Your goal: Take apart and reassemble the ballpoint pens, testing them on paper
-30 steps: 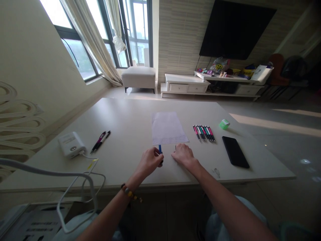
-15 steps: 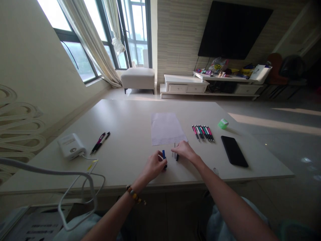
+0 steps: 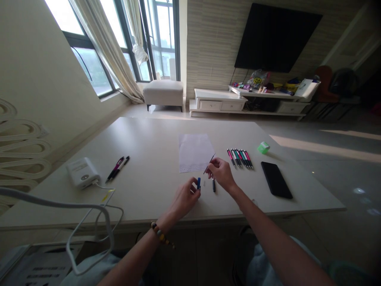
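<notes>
Facing a window (image 3: pixel 157 39) at 11 o'clock and a wall-mounted TV (image 3: pixel 276 37) at 1 o'clock, the view runs down over a white cabinet (image 3: pixel 220 101) under the TV and an ottoman (image 3: pixel 163 93) by the window to a wide white counter (image 3: pixel 143 139).

Measured from the hands, a sheet of paper (image 3: pixel 195 153) lies at 12 o'clock and a tight row of pens (image 3: pixel 239 159) at 2 o'clock, with a green block (image 3: pixel 263 147) just beyond it. A black phone (image 3: pixel 276 185) lies at 3 o'clock. Two pens (image 3: pixel 117 169) lie at 10 o'clock, and a white box (image 3: pixel 82 172) sits at 9 o'clock with a cable (image 3: pixel 89 206) trailing toward the near edge.

The left hand (image 3: pixel 184 198), a beaded bracelet (image 3: pixel 160 233) on its wrist, is closed on a short blue pen part (image 3: pixel 199 183) standing upright at the fingertips. The right hand (image 3: pixel 220 173) pinches a thin dark refill (image 3: pixel 210 163), tilted across the paper's near right corner. A small black pen part (image 3: pixel 213 185) lies on the counter just below the right hand, touching neither hand.
</notes>
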Tool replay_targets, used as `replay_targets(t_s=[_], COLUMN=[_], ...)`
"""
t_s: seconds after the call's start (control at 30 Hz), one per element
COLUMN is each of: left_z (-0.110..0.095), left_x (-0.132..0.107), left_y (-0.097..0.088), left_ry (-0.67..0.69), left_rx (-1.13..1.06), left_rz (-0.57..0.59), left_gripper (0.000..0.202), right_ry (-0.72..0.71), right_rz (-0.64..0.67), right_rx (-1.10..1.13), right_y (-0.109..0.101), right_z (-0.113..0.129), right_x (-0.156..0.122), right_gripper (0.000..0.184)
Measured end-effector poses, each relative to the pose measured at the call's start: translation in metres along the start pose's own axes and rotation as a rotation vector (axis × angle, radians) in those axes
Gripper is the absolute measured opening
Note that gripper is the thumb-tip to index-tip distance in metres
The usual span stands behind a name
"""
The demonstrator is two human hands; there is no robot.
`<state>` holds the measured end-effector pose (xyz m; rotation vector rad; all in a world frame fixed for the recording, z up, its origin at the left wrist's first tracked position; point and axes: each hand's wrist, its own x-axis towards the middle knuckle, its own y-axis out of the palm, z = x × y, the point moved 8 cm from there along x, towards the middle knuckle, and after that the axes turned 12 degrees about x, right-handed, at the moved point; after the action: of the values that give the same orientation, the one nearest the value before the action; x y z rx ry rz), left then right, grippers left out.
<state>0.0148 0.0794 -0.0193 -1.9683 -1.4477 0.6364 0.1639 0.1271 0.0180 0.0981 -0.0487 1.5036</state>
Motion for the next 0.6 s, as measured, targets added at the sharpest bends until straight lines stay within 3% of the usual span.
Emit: replay_targets(t_s=[0.23, 0.43, 0.6], left_z=[-0.011, -0.013, -0.016], left_x=[-0.002, -0.001, 0.000], left_y=[-0.004, -0.005, -0.007], left_ry=[0.045, 0.074, 0.103], left_rx=[0.030, 0.014, -0.026], left_rz=[0.009, 0.000, -0.046], left_gripper=[0.018, 0.019, 0.018], right_ry=[-0.051, -0.122, -0.108], right_rz=[0.016, -0.064, 0.106], right_rx=[-0.011, -0.031, -0.071], right_y=[0.004, -0.005, 0.009], right_z=[0.009, 0.017, 0.011], right_x=[-0.007, -0.008, -0.009], right_gripper=[0.011, 0.010, 0.005])
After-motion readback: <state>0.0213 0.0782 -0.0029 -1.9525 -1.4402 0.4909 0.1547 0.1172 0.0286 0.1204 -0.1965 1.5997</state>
